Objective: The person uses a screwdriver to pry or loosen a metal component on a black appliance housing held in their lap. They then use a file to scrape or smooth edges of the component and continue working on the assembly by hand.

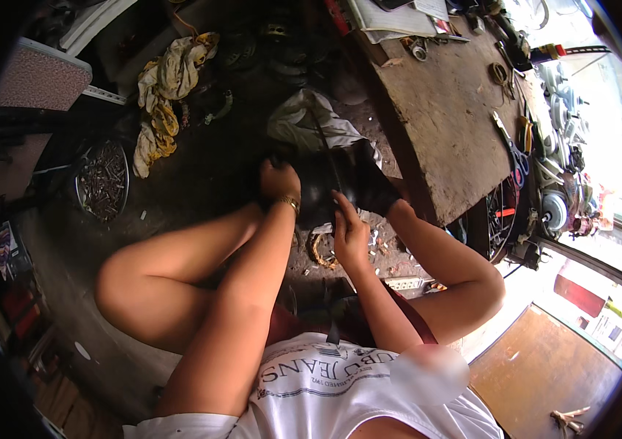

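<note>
A black, shiny, leather-like piece point(316, 192) lies in front of me between my shins, its outline partly lost in shadow. At its left side my left hand point(280, 180) is closed, with the fingers curled round its dark edge. A thin dark strip point(323, 139), like a zip or cord, runs from the far side toward me over the piece. My right hand point(352, 233) is at its near end, the fingertips pinched together there. What lies under the fingers is partly hidden. Beyond the piece a crumpled whitish cloth point(303, 121) rests on the ground.
A worn wooden bench point(450, 110) stands at right, bearing scissors point(510, 150) and papers point(391, 18). Left, a round bowl point(126, 183) holds many small metal pieces. Stained cloth point(172, 80) lies at far left. A beaded ring point(319, 252) and a white power strip point(406, 284) lie near my legs.
</note>
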A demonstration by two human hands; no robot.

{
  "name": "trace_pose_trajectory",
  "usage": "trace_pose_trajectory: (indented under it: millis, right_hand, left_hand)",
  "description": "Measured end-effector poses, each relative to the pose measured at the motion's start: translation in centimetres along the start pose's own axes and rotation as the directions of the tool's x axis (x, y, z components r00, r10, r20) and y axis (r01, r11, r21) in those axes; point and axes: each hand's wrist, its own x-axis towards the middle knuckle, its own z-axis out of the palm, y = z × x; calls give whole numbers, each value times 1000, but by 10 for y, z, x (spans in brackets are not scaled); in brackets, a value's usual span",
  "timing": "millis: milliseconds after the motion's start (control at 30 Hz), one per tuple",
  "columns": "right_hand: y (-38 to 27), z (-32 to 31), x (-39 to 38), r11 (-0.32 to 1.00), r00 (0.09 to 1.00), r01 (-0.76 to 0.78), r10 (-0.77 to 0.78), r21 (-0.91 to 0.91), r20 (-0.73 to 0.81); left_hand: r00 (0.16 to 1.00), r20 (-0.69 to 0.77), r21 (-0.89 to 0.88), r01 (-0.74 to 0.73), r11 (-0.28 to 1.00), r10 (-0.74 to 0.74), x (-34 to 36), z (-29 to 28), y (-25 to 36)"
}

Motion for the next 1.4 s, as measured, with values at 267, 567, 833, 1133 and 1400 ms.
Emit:
trace_pose_trajectory:
  millis: [267, 567, 833, 1133, 1400]
  right_hand:
    - [-3, -38, -65, 995, 998, -48, 51, -91, 33]
    - [-3, -41, -80, 996, 994, -64, 69, -57, 86]
    - [-17, -13, 13, 967, 961, -249, 254, -63, 112]
    - [-5, -30, -30, 996, 998, 61, -63, -60, -27]
    - [-24, -63, -95, 988, 978, -135, 145, -74, 152]
  left_hand:
    - [999, 22, -119, -37, 992, 40, -4, -11, -6]
    - [1000, 25, -223, 8, 975, -2, -2, -10, -19]
    - [998, -6, -80, -59, 995, 59, -5, -8, -2]
    - [1000, 17, -128, -3, 992, 5, -7, -9, 7]
    - [997, -41, -123, -74, 990, 69, -4, -8, -24]
